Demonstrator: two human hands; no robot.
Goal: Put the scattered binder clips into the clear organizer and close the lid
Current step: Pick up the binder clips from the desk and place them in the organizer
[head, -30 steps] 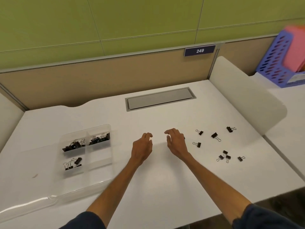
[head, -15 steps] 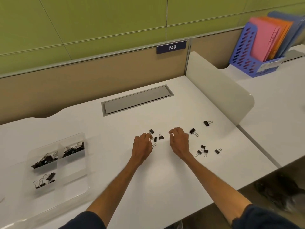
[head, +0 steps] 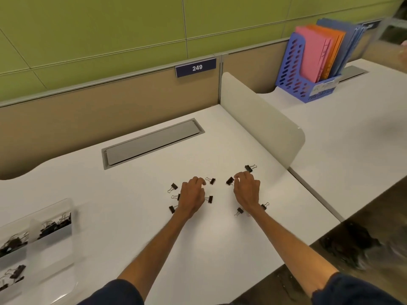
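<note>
As palms face down, left [head: 191, 198] and right hands [head: 246, 190] curl over clips [head: 211, 180].

Both arms [head: 158, 241] reach forward, side by side. The left hand [head: 191, 195] and the right hand [head: 246, 190] are palm down, a little apart. The fingers bend downward and the tips are hidden, so the grip is unclear.

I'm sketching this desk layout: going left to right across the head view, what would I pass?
Clear plastic compartment organizer → left hand → small black binder clip lying between the hands → right hand → blue perforated plastic file holder.
</note>
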